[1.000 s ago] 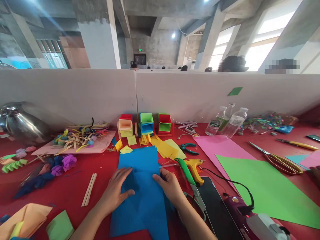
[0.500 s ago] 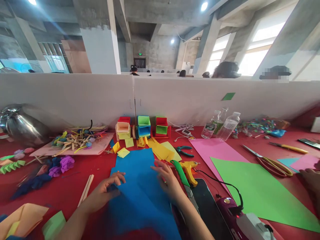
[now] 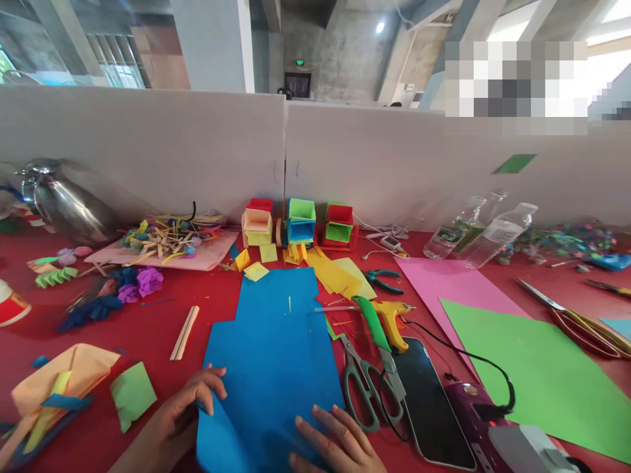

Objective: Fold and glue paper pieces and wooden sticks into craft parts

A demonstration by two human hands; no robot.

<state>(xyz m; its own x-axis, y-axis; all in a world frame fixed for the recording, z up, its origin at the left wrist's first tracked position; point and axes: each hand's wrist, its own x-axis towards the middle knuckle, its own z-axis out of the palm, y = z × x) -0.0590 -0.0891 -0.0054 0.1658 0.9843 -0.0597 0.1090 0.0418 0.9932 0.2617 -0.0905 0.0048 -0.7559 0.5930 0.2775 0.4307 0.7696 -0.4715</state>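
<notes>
A large sheet of blue paper lies on the red table in front of me, its top left corner cut out in a step. At its lower left edge my left hand pinches the paper, which lifts and curls there. My right hand rests on the lower right part of the sheet with fingers spread. Just right of the paper lie grey-handled scissors and a green utility knife. Beyond the sheet stand small folded paper boxes in several colours.
To the right are a yellow glue gun, a black phone, a power strip, green paper and plastic bottles. On the left lie wooden sticks, crepe paper and a steel jug. A white partition stands behind.
Both hands have moved down toward the near part of the blue paper. My left hand has taken hold of its edge. The view has tilted down, and the grey-handled scissors now show.
</notes>
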